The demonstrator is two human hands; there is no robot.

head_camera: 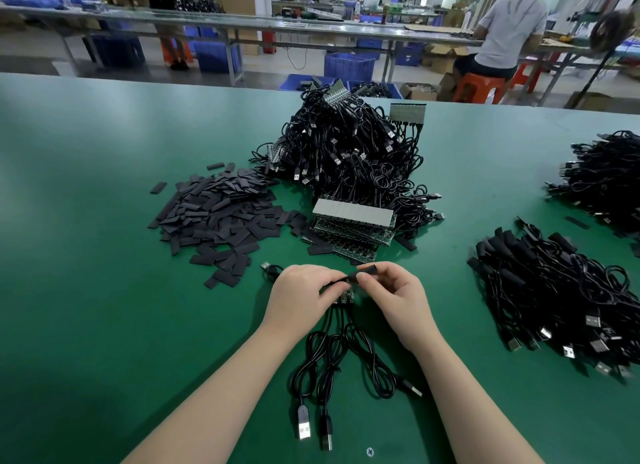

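Workshop: long benches run across the back, with blue crates [349,66] under them and a seated person [509,23] on a red stool [479,85], back turned.
Table: green table [86,221] fills the near view and carries all the work.
Cable heap: a tall tangle of black USB leads [346,151] stands at the middle of the table, with panels of boards poking out of its top.
Sleeve pile: flat black sleeves [221,214] lie spread to the left of the heap, touching its foot.
Right piles: a sleeved bundle [554,290] lies near the right edge, with a further cable pile [606,176] behind it.
Board stack: green circuit panels [353,221] are stacked at the front of the heap, just beyond the hands.
Left hand: the left hand [304,290] has its fingers curled round a small board strip [346,295], held just above the table.
Right hand: the right hand [391,293] pinches one black sleeve [367,271] between thumb and fingers, its end meeting the strip.
Trailing leads: three coiled cables [332,359] run from the strip toward the viewer and lie between the forearms.
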